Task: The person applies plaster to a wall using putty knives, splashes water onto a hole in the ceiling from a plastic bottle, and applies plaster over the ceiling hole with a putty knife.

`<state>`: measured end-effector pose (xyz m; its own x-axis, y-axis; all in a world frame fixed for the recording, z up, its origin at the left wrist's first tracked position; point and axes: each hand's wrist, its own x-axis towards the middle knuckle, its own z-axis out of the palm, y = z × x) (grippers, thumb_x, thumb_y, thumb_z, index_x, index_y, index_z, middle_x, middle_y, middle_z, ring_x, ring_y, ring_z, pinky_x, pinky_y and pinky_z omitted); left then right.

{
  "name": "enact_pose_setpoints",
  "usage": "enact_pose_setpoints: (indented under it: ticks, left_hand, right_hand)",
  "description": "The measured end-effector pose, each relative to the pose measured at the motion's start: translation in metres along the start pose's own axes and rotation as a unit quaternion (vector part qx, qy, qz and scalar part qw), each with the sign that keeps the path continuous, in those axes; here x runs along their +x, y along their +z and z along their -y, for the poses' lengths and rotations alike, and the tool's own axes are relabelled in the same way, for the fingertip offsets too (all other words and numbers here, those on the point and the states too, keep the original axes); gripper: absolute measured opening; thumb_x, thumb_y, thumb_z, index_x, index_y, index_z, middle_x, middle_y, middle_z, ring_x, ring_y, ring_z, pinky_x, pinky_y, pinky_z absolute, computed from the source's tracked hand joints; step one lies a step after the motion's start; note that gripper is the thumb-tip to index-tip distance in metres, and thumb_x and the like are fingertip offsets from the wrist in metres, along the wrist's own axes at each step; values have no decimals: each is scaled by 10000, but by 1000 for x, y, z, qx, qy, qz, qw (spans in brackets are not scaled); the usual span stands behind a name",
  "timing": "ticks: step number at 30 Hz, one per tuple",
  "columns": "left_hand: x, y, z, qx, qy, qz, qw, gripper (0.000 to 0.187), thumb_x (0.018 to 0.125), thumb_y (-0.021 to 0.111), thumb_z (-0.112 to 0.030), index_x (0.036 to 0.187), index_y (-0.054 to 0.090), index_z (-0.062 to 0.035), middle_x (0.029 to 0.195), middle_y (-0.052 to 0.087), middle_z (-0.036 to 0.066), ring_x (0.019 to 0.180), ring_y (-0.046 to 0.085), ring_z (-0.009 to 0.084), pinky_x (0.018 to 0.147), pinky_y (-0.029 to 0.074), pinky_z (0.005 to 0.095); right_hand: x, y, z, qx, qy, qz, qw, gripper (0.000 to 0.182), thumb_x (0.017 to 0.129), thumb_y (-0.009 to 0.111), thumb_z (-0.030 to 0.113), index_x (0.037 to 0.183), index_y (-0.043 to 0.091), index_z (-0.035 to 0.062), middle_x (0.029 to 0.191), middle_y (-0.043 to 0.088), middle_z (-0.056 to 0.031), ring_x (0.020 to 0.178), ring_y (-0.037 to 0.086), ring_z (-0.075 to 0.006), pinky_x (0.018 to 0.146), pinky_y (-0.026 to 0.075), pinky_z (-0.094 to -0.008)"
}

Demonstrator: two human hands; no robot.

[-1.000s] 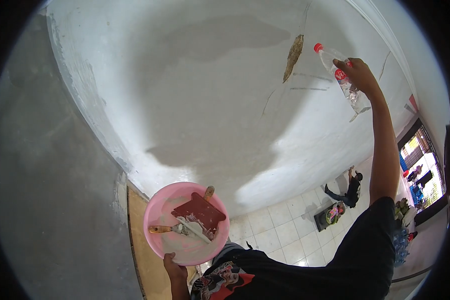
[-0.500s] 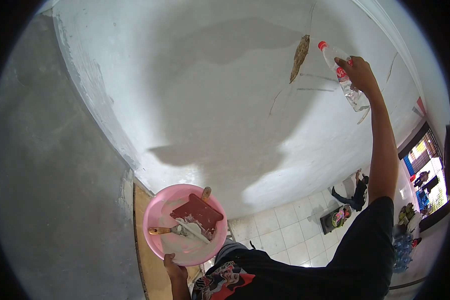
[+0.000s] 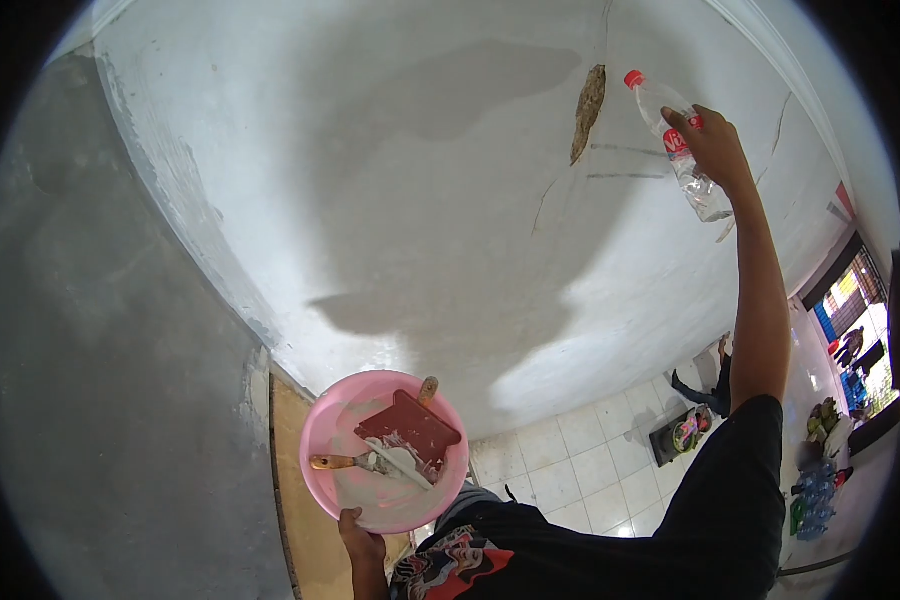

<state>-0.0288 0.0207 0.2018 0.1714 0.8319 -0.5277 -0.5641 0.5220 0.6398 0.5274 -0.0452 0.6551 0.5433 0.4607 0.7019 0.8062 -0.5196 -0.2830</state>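
My right hand is wrapped round a clear plastic bottle with a red cap and red label, tilted so its cap points up and left. The cap is near a long rough gouge in the white wall. Thin cracks run from both ends of the gouge. My left hand grips the rim of a pink basin. Inside the basin lie a dark red plastic float, a putty knife with a wooden handle, and pale wet filler.
A grey wall meets the white wall on the left. Far below is a tiled floor, where a person's legs show beside a dark tray of produce. Several water bottles stand at right near a window.
The view has shifted slightly. The basin appears a little farther right, and the bottle and right hand slightly farther left. Both hands keep their hold; the person below is now more hidden by my arm.
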Motion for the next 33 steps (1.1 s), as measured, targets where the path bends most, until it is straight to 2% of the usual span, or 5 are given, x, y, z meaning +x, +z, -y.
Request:
enact_pose_setpoints:
  ticks: [6,16,21,25,33]
  left_hand:
    - [3,-5,-2,1,-3,16,1000,557,759,515,-144,1275,442,51,1200,529,147,1157,509,309,1049,398,451]
    - [0,1,-2,3,3,-1,1000,554,761,518,-152,1269,446,58,1193,533,150,1154,512,308,1046,397,447]
    - [3,-6,1,9,4,9,1000,597,776,507,-171,1324,423,52,1263,520,163,1213,495,319,1077,379,455]
    - [-3,4,-3,-2,7,11,1000,596,750,510,-142,1302,424,65,1225,516,161,1187,494,316,1064,384,452]
    - [-3,0,-1,1,7,9,1000,591,765,505,-151,1308,414,63,1227,515,163,1184,495,323,1063,383,467]
  right_hand:
    - [0,9,7,-1,3,47,999,527,898,598,453,832,620,-70,641,627,-165,501,607,-258,537,496,-397]
    - [-5,10,14,45,10,47,998,463,920,587,396,835,618,-58,617,609,-138,500,586,-239,513,471,-378]
    - [-4,11,9,57,-5,56,997,448,929,580,382,854,618,-57,614,603,-129,470,563,-217,500,463,-372]
    - [-9,9,14,67,-1,56,996,460,924,585,396,869,620,-59,627,610,-133,470,585,-224,473,483,-364]
    - [-8,12,11,78,15,26,997,499,908,598,433,897,626,-65,667,640,-145,492,622,-230,461,515,-345]
